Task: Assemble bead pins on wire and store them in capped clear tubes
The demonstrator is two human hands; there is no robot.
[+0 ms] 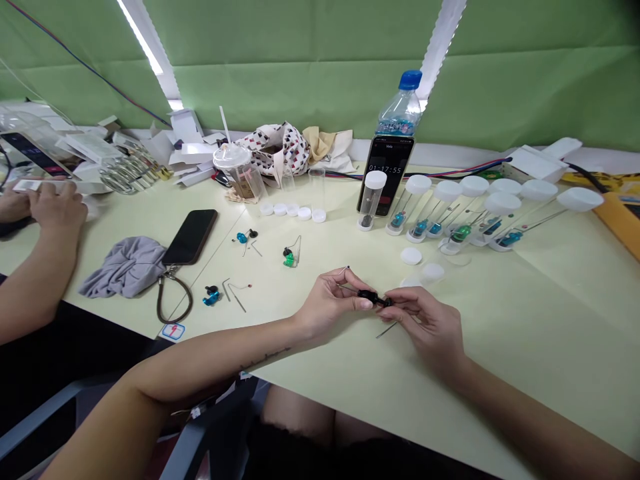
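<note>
My left hand (336, 297) pinches one end of a small black part (367, 296) with a narrow middle. Thumb and fingers of my right hand (429, 321) close on its other, knob-like end. A thin metal rod with a small dark tip sticks up from my left fingers, and another thin rod (385, 331) shows under my right fingers; where they are held is hidden. To the left lie a green-and-black part (289, 259) with bent wires, a blue-and-black part (212, 295) beside hex keys (234, 296), and another blue-and-black part (242, 237).
Capped clear tubes (370, 200) with small parts stand at the right, near an upright phone (387, 175) and a water bottle (400, 110). White caps (411, 256) lie before them. A second phone (191, 237) and grey cloth (125, 267) lie left, near another person's hand (57, 207).
</note>
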